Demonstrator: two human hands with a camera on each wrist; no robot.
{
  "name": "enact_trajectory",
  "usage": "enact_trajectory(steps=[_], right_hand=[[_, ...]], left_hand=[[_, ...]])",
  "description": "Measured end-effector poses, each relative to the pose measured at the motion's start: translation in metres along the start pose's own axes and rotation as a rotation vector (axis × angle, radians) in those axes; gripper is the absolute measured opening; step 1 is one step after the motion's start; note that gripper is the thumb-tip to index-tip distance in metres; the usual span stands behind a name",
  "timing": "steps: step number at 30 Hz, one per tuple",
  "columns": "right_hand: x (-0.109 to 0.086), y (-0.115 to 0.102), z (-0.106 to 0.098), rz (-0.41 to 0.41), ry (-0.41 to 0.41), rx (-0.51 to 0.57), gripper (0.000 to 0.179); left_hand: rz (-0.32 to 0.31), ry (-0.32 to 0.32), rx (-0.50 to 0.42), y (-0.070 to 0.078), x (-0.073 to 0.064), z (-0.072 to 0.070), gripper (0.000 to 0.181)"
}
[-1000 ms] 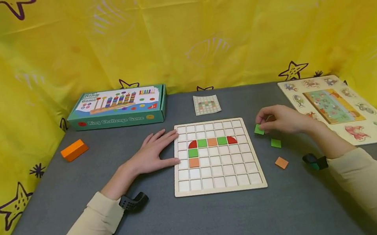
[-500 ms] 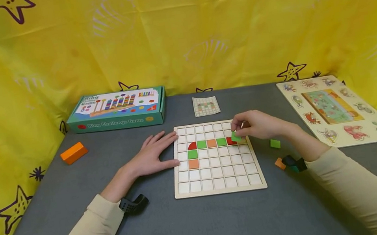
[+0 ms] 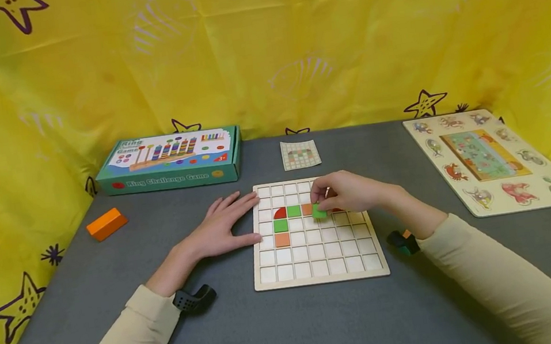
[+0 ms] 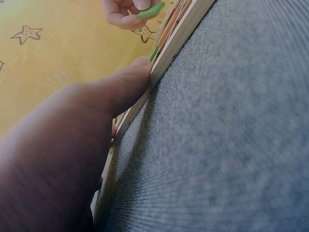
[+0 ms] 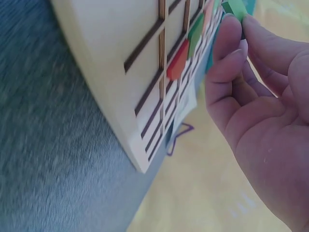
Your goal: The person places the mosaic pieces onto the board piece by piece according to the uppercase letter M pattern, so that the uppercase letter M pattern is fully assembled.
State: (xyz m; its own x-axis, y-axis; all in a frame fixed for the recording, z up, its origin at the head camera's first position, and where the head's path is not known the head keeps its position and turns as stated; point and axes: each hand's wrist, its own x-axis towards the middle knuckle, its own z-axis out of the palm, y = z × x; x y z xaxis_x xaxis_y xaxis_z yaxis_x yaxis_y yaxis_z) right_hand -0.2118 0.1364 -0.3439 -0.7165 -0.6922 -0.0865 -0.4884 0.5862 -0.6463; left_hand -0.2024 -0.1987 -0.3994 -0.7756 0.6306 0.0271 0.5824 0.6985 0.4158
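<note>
A wooden grid board [image 3: 321, 280] lies on the grey table. My left hand [image 3: 222, 225] rests at its left edge with fingers spread; in the left wrist view the thumb [image 4: 130, 84] touches the rim. Over the board, my right hand [image 3: 353, 191] pinches a green square tile [image 3: 318, 211] between thumb and fingers, as the right wrist view also shows with the tile [image 5: 235, 7]. Set in the grid are a red quarter-round tile [image 3: 280, 213], a green tile [image 3: 293, 211], an orange tile [image 3: 306, 209], and below them another green tile [image 3: 280, 226] and orange tile [image 3: 281, 240]. The right hand covers the row's right end.
A small pattern card [image 3: 301, 160] lies behind the board. A Ring Challenge Game box [image 3: 170, 168] and an orange block [image 3: 107, 224] are at left. At right is a sea-animal puzzle board [image 3: 510, 187]. A loose orange tile [image 3: 407, 233] peeks out by the right wrist.
My right hand has carried the green tile leftward from the table beside the board to above the grid. The right arm now hides the loose green tile. My left hand stays in place.
</note>
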Motion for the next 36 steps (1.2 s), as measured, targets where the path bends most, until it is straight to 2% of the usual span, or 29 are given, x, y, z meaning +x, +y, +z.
enact_trajectory(steps=[9,20,25,31,36], right_hand=[[0.008,-0.004,0.007,-0.051,-0.044,0.011,0.004],[0.013,-0.008,0.013,-0.05,-0.071,-0.036,0.003],[0.014,-0.012,0.014,-0.025,-0.078,-0.061,0.003],[0.013,-0.011,0.014,-0.03,-0.073,-0.055,0.003],[0.009,-0.01,0.009,-0.004,-0.056,-0.036,0.005]], left_hand=[[0.006,-0.002,-0.008,0.001,0.0,-0.002,0.087],[0.004,0.0,-0.003,0.0,0.0,0.0,0.087],[0.0,0.001,-0.001,0.001,0.0,0.0,0.088],[0.001,-0.001,-0.004,0.0,0.0,0.0,0.088],[0.003,-0.003,-0.005,0.0,0.0,0.0,0.088]])
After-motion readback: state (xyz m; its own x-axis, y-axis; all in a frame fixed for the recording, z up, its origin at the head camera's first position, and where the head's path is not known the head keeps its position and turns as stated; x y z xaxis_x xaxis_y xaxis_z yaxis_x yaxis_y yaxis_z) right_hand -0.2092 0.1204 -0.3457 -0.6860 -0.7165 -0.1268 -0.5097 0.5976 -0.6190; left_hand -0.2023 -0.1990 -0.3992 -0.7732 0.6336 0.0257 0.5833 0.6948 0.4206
